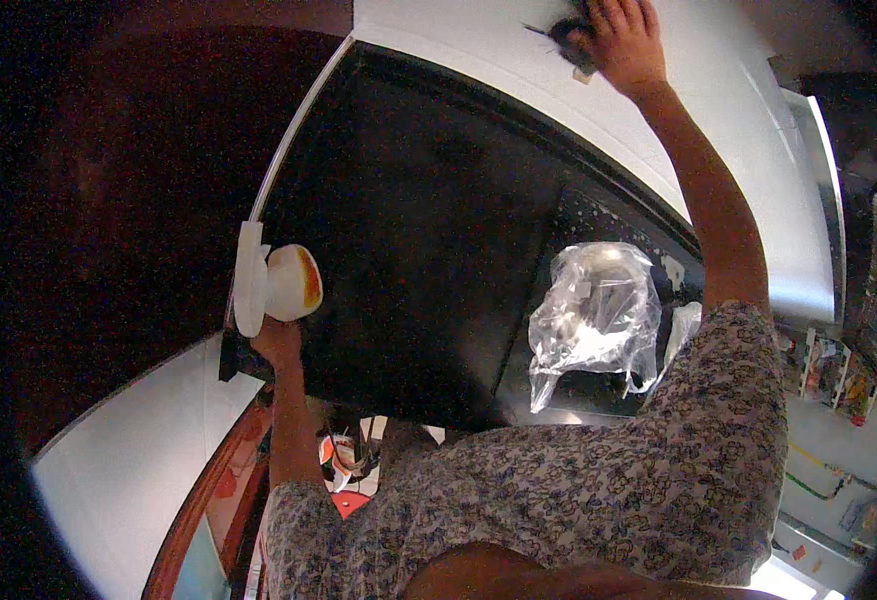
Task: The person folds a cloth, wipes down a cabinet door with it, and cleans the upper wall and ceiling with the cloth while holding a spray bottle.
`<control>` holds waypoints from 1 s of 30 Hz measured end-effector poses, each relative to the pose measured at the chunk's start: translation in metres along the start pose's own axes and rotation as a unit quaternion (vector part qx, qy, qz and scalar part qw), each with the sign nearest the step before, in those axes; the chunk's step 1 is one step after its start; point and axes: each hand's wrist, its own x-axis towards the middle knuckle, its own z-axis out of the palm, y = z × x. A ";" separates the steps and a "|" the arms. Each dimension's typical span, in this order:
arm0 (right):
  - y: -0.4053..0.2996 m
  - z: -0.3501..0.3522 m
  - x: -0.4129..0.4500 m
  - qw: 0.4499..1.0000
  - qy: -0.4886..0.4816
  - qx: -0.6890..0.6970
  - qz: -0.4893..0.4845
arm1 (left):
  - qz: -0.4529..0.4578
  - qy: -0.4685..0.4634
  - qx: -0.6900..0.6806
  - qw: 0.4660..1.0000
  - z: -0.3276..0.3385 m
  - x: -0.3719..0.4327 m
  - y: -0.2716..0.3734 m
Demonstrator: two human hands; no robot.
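Note:
My left hand (279,343) is at the lower end of a white fitting (249,281), its fingers partly hidden. Beside the fitting, a rounded white piece (288,285) has an orange-brown patch on its right side. My right hand (626,49) reaches to the top of the view, against a white surface (468,45). Its thumb and fingers are around a dark, blurred object (572,37) with thin strands sticking out. A small tan block (582,76) shows just below that object. Between my arms spreads a large black panel (416,225) with a pale left edge.
A crumpled clear plastic bag (596,322) with indistinct contents lies on the black surface near my right arm. Flaked pale patches (672,271) mark that surface. At lower left are a white panel (138,412) and a reddish-brown frame (202,487). Shelved items (836,375) stand at right.

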 end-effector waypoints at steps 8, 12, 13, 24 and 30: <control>-0.073 0.088 -0.088 0.972 -0.137 -0.002 -0.188 | 0.020 0.043 -0.066 0.997 -0.040 -0.010 0.024; -0.088 0.093 -0.118 0.963 -0.193 0.066 -0.175 | -0.042 0.048 0.017 0.998 -0.041 -0.015 0.024; -0.089 0.086 -0.120 0.959 -0.223 0.106 -0.138 | -0.016 0.070 0.008 0.997 -0.045 -0.016 0.025; 0.064 -0.035 -0.104 0.982 0.134 0.057 0.123 | 0.014 0.093 0.027 0.995 -0.076 -0.050 0.017; 0.021 0.011 -0.114 0.992 -0.087 -0.012 0.094 | -0.059 0.112 -0.036 0.991 -0.067 -0.064 0.008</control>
